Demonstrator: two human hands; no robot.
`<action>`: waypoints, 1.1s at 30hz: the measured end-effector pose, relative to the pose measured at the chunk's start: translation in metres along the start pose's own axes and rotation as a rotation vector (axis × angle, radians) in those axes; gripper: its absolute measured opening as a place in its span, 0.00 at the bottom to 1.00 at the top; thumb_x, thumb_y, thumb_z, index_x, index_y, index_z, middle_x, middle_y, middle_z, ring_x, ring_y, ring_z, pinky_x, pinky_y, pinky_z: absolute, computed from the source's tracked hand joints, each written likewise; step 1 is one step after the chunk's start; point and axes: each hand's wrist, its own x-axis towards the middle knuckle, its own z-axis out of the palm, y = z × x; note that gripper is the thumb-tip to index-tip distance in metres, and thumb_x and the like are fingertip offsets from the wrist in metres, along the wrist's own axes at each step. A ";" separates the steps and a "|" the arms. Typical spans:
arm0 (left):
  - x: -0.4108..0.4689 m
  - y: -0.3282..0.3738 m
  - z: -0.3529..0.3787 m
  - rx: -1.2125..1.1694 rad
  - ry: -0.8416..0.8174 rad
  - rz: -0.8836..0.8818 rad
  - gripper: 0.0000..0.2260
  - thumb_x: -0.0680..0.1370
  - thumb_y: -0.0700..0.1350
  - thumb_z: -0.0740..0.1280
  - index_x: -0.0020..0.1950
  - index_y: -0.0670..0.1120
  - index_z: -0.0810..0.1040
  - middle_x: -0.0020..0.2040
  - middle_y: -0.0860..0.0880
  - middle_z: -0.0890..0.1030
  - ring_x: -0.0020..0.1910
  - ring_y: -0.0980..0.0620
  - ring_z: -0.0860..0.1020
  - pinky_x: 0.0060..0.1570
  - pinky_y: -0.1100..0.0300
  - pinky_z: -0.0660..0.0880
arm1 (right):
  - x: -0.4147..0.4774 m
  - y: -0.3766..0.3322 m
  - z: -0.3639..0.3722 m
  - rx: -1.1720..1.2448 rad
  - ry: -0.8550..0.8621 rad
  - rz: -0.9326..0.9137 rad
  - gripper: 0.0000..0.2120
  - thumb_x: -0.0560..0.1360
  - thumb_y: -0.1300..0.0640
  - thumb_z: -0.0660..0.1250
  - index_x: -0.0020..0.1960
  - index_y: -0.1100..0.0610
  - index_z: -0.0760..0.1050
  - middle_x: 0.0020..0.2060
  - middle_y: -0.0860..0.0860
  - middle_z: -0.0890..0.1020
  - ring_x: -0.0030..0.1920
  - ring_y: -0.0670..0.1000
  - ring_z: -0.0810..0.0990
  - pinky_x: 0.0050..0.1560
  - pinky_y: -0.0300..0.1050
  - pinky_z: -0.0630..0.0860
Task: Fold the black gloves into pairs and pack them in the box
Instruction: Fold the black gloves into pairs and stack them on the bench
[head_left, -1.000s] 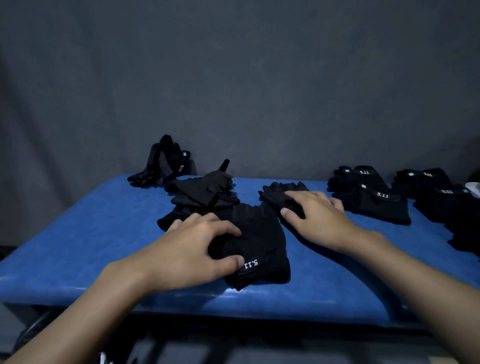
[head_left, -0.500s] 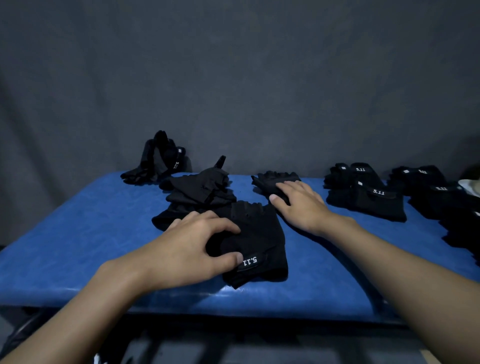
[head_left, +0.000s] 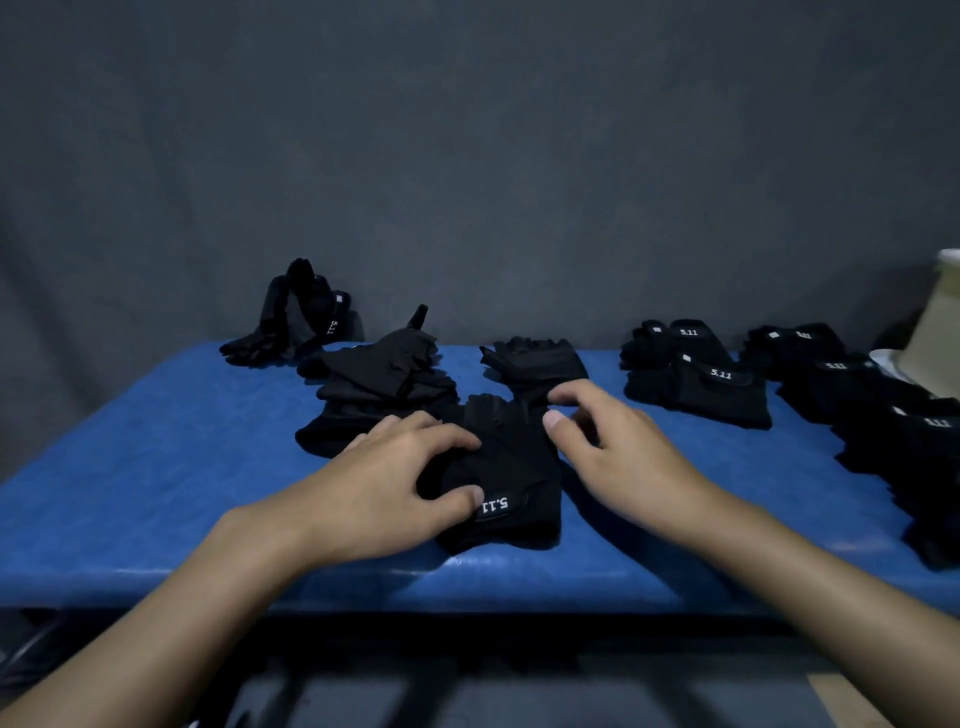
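Note:
A black glove with a white "5.11" tag (head_left: 511, 470) lies near the front edge of the blue table (head_left: 156, 467). My left hand (head_left: 387, 480) presses on its left side, thumb by the tag, fingers curled on the fabric. My right hand (head_left: 613, 447) hovers at the glove's right edge with fingers spread and nothing in it. Just beyond lies a single black glove (head_left: 535, 361), apart from my fingers. A loose heap of gloves (head_left: 379, 384) sits behind my left hand. The box is hard to make out.
Another loose bundle of gloves (head_left: 301, 317) leans at the back left by the grey wall. Folded pairs (head_left: 696, 371) lie at the back right, with more folded pairs (head_left: 883, 415) along the right edge. A pale container (head_left: 940, 322) stands at the far right.
My right hand has pulled back from the far single glove toward the tagged glove and now hovers at its right edge. The left hand stays pressed on the tagged glove.

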 end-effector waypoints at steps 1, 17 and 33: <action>-0.002 0.001 0.000 0.026 0.003 -0.006 0.34 0.67 0.72 0.55 0.70 0.62 0.68 0.62 0.66 0.68 0.65 0.62 0.65 0.70 0.54 0.65 | -0.005 -0.001 0.001 0.018 -0.032 0.008 0.13 0.80 0.43 0.58 0.62 0.44 0.71 0.38 0.48 0.78 0.42 0.44 0.76 0.58 0.51 0.71; -0.028 0.000 0.014 0.243 0.045 0.037 0.34 0.72 0.71 0.44 0.77 0.62 0.58 0.74 0.60 0.58 0.74 0.60 0.55 0.72 0.55 0.57 | -0.031 -0.008 0.015 0.109 -0.125 -0.024 0.25 0.70 0.32 0.60 0.62 0.42 0.75 0.54 0.38 0.80 0.59 0.43 0.77 0.66 0.51 0.69; -0.006 0.015 0.012 -0.046 0.183 0.003 0.26 0.77 0.65 0.46 0.71 0.62 0.68 0.65 0.63 0.71 0.68 0.62 0.63 0.70 0.56 0.59 | -0.034 0.015 -0.013 0.322 0.016 0.127 0.07 0.78 0.55 0.67 0.54 0.46 0.80 0.46 0.43 0.82 0.47 0.45 0.79 0.45 0.30 0.71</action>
